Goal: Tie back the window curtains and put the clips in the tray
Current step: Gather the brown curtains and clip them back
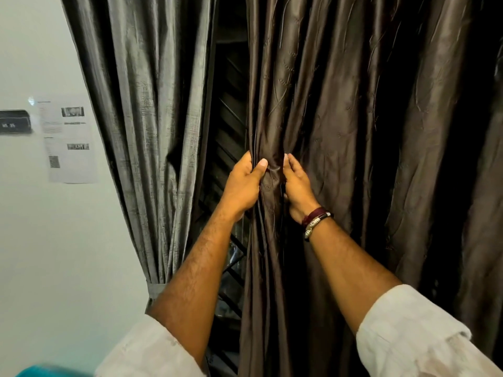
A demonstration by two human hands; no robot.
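The right curtain (353,131) is dark brown and shiny with thin wavy lines. It hangs loose and fills the middle and right of the frame. Its left edge is bunched into folds near the middle. The left curtain (141,118) is shiny grey, gathered at the upper left, tied low down.

place: indoor room, office-like | cues: curtains (340,131), printed notices (72,140), wall nameplate (15,122)

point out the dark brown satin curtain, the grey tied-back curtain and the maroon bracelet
dark brown satin curtain (353,118), head view, on its upper folds
grey tied-back curtain (147,104), head view, mid panel
maroon bracelet (315,215), head view, band on right wrist
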